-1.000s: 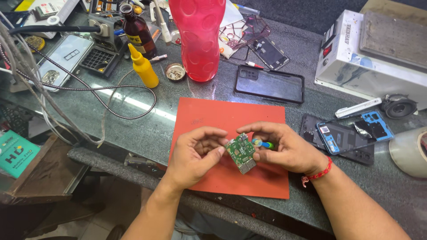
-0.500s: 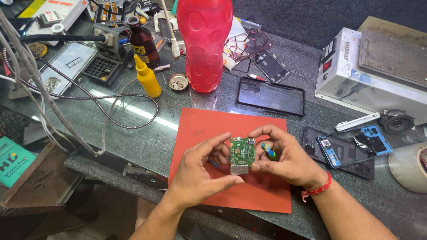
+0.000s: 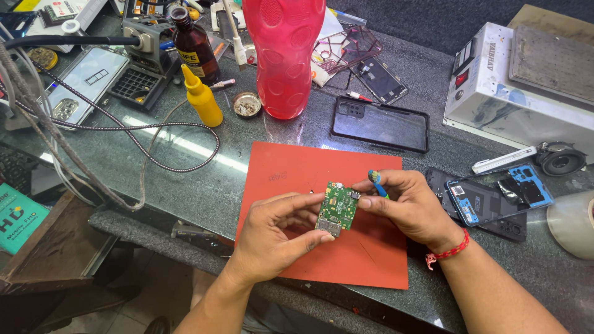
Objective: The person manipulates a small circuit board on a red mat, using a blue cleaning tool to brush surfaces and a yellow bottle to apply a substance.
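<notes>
The small green circuit board [image 3: 337, 208] has turned since a second ago. Back then it sat tilted between the two hands. Now it stands up straighter, with its flat green face toward the camera. So the person seems to be turning it round to look at it, and nothing has been done to it with a tool yet.

On the far left, grey cables [image 3: 74, 154] loop over the dark stone bench [image 3: 185, 185]. Behind them stand a little yellow squeeze bottle [image 3: 202, 99] and a brown glass bottle [image 3: 193, 44]. A tall red plastic bottle [image 3: 283, 55] stands near the middle, at the back.

The left hand [image 3: 275, 238] is over the orange mat [image 3: 309, 173]. Its fingers are curled, and its thumb and first finger pinch the left edge and bottom of the board. The board is up in the air, a little above the mat, between the two hands. It does not touch the mat.

The right hand [image 3: 411, 210] pinches the right edge of the board with its fingertips. It is also closed round a small tool with a blue and green handle [image 3: 375, 181], which pokes up over the fingers. The tool's tip is hidden, so I cannot tell what kind it is.

Behind the right hand a black phone case [image 3: 380, 125] lies flat. To the right lies an open phone with blue parts [image 3: 498, 195]. At the far right is a white box machine [image 3: 526, 80].
</notes>
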